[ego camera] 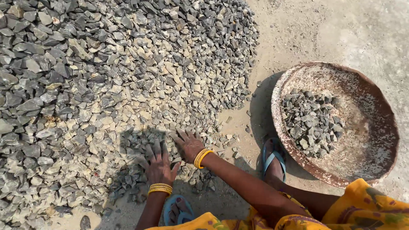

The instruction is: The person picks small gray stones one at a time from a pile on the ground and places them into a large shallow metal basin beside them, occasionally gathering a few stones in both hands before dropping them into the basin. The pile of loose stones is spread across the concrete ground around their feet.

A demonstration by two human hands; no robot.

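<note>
Left hand [158,164]: was laid palm down on the near edge of the stone pile [106,76], fingers spread wide; nothing was gripped.
Right hand [187,144]: was laid flat on the stones just beside the left hand, fingers splayed and pointed into the pile; no stone was closed in it.
Bangles [160,188]: yellow bands were worn on both wrists, close to the stones.
Stone pile: grey and tan crushed chips were spread across the left and centre of the ground, thinned out to loose pieces near the hands.
Pan [375,140]: a rusted round metal pan was set on the sandy ground to the right, well apart from both hands, beside the right foot.
Stones in pan [311,121]: a small heap was held in the left part of the pan; most of the pan floor was left bare.
Sandals [272,158]: blue sandals were worn, one near the pan rim, one below the left hand.
Technique, as judged: the chips would best be raked together with both hands cupped toward each other, so that a full double handful could be lifted.
Caution, as judged: sharp edges were to be expected; fingertips would best be kept on top of the chips, not driven under them.
</note>
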